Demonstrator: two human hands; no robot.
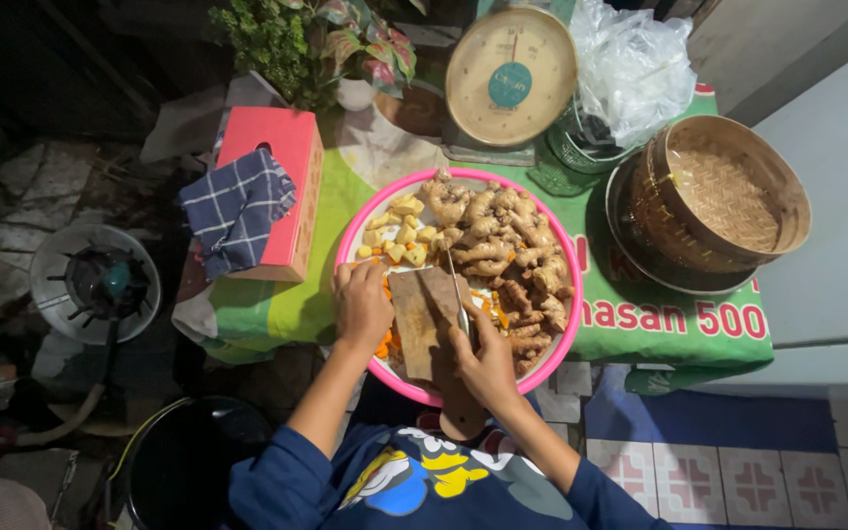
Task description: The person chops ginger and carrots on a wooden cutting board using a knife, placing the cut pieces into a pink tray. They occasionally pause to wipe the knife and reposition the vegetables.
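A pink-rimmed round tray (pixel 356 228) sits on a green-covered table, heaped with knobby ginger roots (pixel 503 245) on its right and pale cut pieces (pixel 399 236) at upper left. A small wooden cutting board (pixel 419 319) lies across the tray's near side, with orange chopped bits beside it. My left hand (pixel 360 304) rests on the board's left edge, fingers curled over what it is steadying, which is hidden. My right hand (pixel 488 358) grips a knife (pixel 455 285), blade pointing away over the board.
A round dial scale (pixel 510 74) and a clear plastic bag (pixel 630 69) stand behind the tray. Stacked woven bamboo steamers (pixel 723 196) sit at right. A red box with a checked cloth (pixel 238 206) lies at left. A gas burner (pixel 95 280) and black bucket (pixel 184 461) are below left.
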